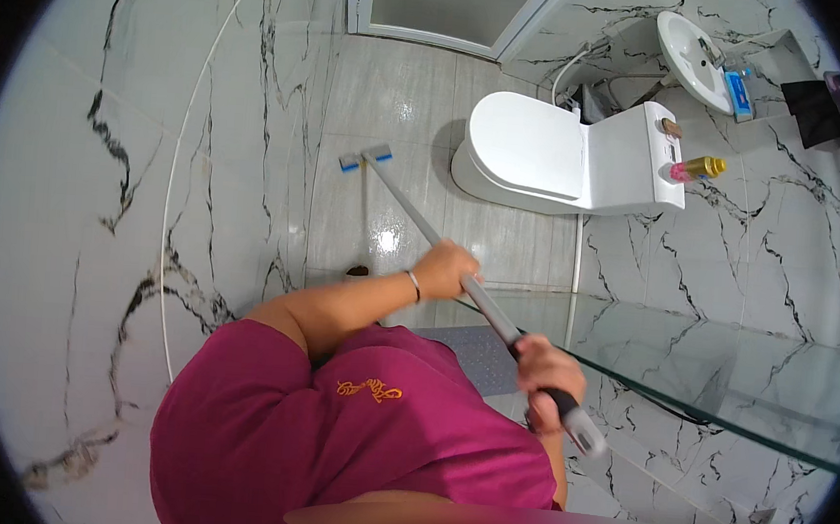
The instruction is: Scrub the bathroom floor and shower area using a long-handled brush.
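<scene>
My left hand (450, 270), with a thin band at its wrist, grips the middle of a long grey pole (406, 204). Nearer to me, my right hand (549, 377) is closed around the pole's black grip, and the grey end with a hanging loop sticks out past it. At the far end, a floor brush or squeegee head (366, 157) in grey and blue touches the wet, shiny tiled floor (394, 114). The pole slants from lower right to upper left in front of my magenta shirt. The exact kind of head cannot be told.
A white toilet (527, 144) with closed lid stands right of the head; a yellow-capped bottle (698, 169) lies or stands on its tank. Beyond are a washbasin (690, 62) and a framed door (435, 40). A glass panel's edge (673, 407) runs along my right, by a grey mat (483, 354).
</scene>
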{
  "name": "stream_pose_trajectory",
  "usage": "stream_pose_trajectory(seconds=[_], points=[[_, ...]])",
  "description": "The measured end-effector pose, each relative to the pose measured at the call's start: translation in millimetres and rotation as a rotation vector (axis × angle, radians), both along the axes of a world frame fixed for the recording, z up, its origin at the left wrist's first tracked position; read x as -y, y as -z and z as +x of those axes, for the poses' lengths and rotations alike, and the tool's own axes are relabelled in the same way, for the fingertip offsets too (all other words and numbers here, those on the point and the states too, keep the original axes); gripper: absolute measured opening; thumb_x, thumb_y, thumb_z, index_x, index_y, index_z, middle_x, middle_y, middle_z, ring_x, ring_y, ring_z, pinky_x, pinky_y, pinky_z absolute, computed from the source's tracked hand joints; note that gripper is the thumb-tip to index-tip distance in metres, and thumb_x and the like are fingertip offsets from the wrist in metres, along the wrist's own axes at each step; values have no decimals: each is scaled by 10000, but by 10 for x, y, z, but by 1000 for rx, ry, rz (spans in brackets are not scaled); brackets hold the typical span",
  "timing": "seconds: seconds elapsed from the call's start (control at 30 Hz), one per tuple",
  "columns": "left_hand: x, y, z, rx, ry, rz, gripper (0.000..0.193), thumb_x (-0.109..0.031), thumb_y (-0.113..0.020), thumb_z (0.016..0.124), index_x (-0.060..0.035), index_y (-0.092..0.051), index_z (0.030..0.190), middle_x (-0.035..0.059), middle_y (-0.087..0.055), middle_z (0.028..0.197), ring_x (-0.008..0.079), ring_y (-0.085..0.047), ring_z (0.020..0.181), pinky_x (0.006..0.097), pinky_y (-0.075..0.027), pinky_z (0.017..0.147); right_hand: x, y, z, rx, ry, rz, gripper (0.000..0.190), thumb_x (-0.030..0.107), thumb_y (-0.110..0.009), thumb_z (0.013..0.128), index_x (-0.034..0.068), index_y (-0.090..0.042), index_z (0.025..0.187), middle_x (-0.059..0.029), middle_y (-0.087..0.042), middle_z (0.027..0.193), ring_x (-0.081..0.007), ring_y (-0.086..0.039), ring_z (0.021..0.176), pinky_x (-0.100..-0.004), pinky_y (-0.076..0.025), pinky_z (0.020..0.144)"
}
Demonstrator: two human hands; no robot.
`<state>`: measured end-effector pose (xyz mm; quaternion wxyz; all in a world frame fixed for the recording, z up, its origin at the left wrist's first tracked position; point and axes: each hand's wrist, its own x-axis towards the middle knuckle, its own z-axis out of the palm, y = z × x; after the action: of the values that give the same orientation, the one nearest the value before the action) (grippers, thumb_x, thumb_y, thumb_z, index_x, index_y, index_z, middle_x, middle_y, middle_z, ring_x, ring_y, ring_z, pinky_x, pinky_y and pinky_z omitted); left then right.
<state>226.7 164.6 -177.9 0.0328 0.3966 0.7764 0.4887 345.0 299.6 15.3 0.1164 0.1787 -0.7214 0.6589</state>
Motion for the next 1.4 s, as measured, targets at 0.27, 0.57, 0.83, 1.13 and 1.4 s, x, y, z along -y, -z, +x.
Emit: stream_pose_trajectory(seconds=[0.27, 0.57, 0.83, 1.13, 1.4], points=[[175, 433, -767, -77, 23, 34, 165, -203, -619, 701, -103, -556, 585, 78, -559, 623, 292, -550, 672, 405, -414, 692, 150, 445, -483, 60, 93, 0, 292, 291, -601, 747, 20, -534, 661, -89, -521, 641, -234, -532, 649, -431, -420, 832], [206, 191, -1042, -35, 31, -59, 223, -226, -604, 734, -94, -545, 565, 64, -549, 599, 275, -548, 663, 395, -388, 658, 199, 119, -843, 98, -6, 144, 178, 195, -613, 687, 34, -550, 646, -82, -536, 631, -226, -544, 641, -438, -415, 840], [137, 287, -1077, -37, 69, 29, 226, -200, -610, 733, -102, -520, 551, 76, -541, 593, 283, -542, 640, 395, -398, 662, 232, 311, -725, 84, 134, 90, 239, 246, -581, 721, 16, -560, 660, -94, -546, 638, -226, -552, 639, -430, -419, 828], [132, 332, -1633, -58, 67, -153, 215, -226, -595, 717, -102, -549, 547, 99, -560, 609, 313, -545, 663, 434, -406, 666, 279, 418, -1299, 26, 169, 181, 170, 164, -549, 723, 2, -560, 673, -101, -563, 661, -242, -565, 665, -428, -427, 827], [-44, -438, -1028, 96, 248, -17, 392, -317, -606, 764, -96, -437, 486, 95, -497, 531, 301, -520, 576, 395, -389, 640, 341, -370, -835, -43, 230, -65, 423, 412, -574, 761, 31, -497, 594, -56, -442, 511, -186, -464, 484, -421, -420, 687]])
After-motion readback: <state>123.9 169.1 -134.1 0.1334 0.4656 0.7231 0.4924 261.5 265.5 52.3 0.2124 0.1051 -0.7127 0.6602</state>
